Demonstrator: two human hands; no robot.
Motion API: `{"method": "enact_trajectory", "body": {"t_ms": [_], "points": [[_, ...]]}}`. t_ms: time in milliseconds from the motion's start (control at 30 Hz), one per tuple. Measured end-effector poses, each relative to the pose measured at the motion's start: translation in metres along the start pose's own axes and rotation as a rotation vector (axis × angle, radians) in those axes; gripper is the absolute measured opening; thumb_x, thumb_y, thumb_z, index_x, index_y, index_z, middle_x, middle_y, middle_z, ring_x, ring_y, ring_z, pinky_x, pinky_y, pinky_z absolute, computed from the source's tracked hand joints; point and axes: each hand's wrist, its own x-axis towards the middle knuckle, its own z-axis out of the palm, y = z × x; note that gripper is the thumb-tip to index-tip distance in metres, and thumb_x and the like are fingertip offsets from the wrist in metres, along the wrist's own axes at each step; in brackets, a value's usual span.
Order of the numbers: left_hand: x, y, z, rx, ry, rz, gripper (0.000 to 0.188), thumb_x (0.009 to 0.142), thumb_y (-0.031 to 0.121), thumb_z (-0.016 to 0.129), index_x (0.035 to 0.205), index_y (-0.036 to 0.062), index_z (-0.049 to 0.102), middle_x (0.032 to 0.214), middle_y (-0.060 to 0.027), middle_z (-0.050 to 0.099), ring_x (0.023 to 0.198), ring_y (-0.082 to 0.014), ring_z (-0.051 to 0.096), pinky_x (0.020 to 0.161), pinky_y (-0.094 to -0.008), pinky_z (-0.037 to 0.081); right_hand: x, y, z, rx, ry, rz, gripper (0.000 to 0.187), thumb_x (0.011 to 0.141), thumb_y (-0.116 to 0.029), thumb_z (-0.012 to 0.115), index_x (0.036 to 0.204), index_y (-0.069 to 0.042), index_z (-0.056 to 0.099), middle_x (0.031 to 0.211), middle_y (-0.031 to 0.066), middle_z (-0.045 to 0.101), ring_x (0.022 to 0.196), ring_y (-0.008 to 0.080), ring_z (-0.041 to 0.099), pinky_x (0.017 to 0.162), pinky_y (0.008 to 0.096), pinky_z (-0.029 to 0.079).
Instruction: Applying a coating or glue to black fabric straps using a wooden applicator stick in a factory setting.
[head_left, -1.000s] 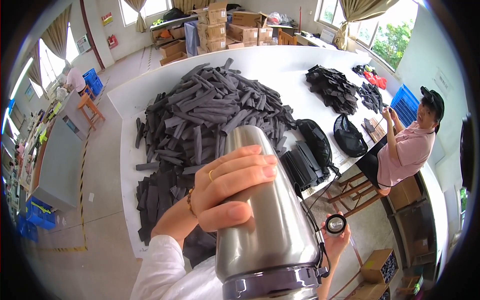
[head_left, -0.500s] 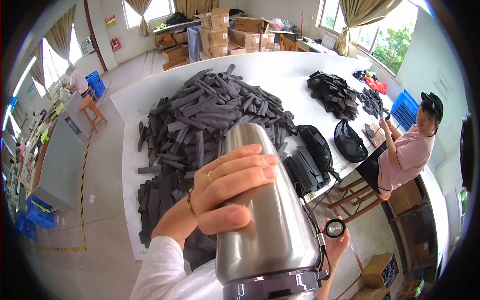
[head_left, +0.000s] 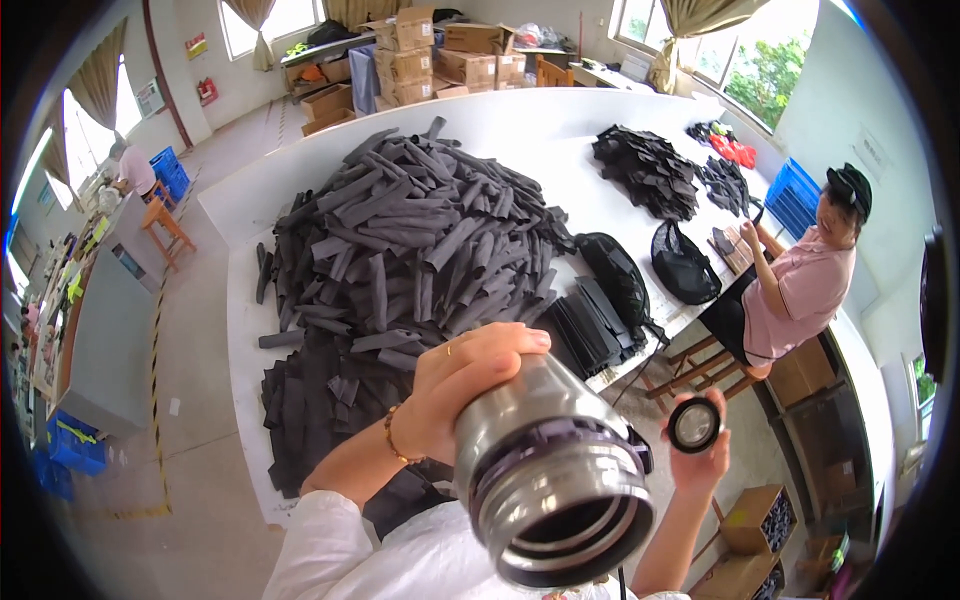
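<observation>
One each: holding a steel bottle [head_left: 548, 398] in left grip [head_left: 468, 378], slanting back, open end nearest, and a round lid [head_left: 694, 425] in right grip [head_left: 702, 464], just to the right.

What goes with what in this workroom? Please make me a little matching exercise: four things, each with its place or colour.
Things
1. Steel flask
2. Round cap
3. Dark grey strips
4. Seated co-worker's shirt

Places or colours
A. Heaped on the white table
B. Pink
C. In the left hand
D. In the right hand

Pairs: 1-C, 2-D, 3-A, 4-B
</observation>
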Motion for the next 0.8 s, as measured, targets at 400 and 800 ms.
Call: {"method": "enact_trajectory", "body": {"t_ms": [400,800], "points": [[-0.085,0.006,0.058,-0.366,-0.063,-0.688,0.097,0.050,0.030,0.090,0.131,0.0001,0.045,0.114,-0.0154,0.063,0.100,-0.0247,0.066,0.090,-0.0346,0.051,0.084,-0.116,0.177,-1.326,-0.949,-0.344,0.058,0.066,-0.007,0.081,0.118,-0.012,0.055,0.125,0.0159,0.053,0.094,0.0320,0.059,0.082,0.0398,0.050],[-0.091,0.014,0.077,-0.383,-0.113,-0.680,0.092,0.052,0.026,0.088,0.130,0.0048,0.045,0.112,-0.0164,0.064,0.100,-0.0298,0.067,0.085,-0.0361,0.054,0.099,-0.092,0.198,-1.417,-1.255,-0.031,0.045,0.078,-0.016,0.072,0.116,-0.008,0.049,0.120,0.0149,0.051,0.102,0.0317,0.057,0.077,0.0397,0.053]]}}
